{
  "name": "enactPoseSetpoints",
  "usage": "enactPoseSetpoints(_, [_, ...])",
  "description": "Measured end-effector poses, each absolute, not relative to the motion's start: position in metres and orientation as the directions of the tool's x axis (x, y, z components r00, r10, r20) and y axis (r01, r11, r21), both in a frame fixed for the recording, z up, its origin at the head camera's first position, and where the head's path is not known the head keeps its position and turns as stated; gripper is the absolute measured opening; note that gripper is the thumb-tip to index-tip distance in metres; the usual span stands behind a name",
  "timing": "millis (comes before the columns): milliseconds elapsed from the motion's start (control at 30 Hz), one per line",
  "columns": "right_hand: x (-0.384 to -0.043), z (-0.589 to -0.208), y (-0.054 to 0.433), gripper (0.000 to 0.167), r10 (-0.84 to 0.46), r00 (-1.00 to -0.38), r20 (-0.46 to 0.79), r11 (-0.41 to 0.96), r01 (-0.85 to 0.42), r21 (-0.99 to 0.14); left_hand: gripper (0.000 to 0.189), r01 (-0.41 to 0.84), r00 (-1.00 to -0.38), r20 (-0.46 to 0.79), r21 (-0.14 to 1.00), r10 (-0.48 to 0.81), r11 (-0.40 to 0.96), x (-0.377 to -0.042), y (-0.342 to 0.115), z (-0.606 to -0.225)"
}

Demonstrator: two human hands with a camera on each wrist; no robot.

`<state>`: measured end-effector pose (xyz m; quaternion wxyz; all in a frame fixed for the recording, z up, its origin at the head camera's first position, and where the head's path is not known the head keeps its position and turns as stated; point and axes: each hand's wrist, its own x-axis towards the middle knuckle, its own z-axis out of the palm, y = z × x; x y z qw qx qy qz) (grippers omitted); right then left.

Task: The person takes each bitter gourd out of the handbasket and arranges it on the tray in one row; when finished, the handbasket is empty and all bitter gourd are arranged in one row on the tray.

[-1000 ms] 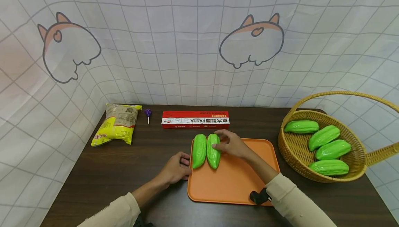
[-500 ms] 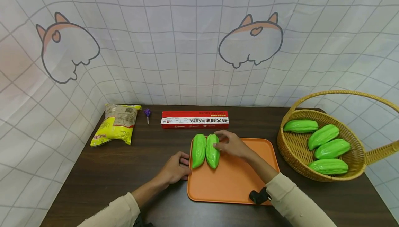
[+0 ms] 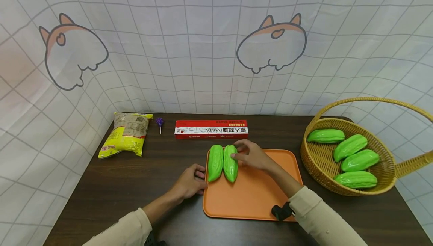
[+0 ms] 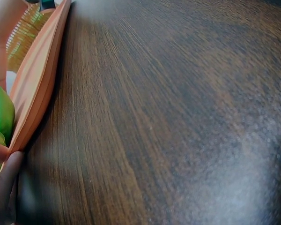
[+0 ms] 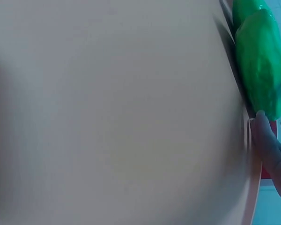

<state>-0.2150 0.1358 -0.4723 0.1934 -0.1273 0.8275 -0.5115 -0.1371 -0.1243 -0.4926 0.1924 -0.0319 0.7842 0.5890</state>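
L hand (image 3: 191, 182) pinches the tray (image 3: 243, 201) rim; R hand (image 3: 252, 156) has thumb & fingers closed on the far end of a green gourd (image 3: 231, 168) lying on the tray. 2nd gourd (image 3: 215, 163) sits btwn that grip & L hand. Pasta box (image 3: 211, 129) just beyond R grip, basket (image 3: 312, 166) w/ 4 more gourds (image 3: 360, 161) well to its right.
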Motion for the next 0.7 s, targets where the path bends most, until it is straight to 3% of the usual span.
enactPoseSetpoints(700, [-0.212, -0.425, 0.192, 0.049, -0.381, -0.919, -0.101, 0.538, -0.131, -0.833, 0.056, -0.262, -0.925, -0.329, 0.915, 0.192, 0.307, -0.139, -0.126, -0.496])
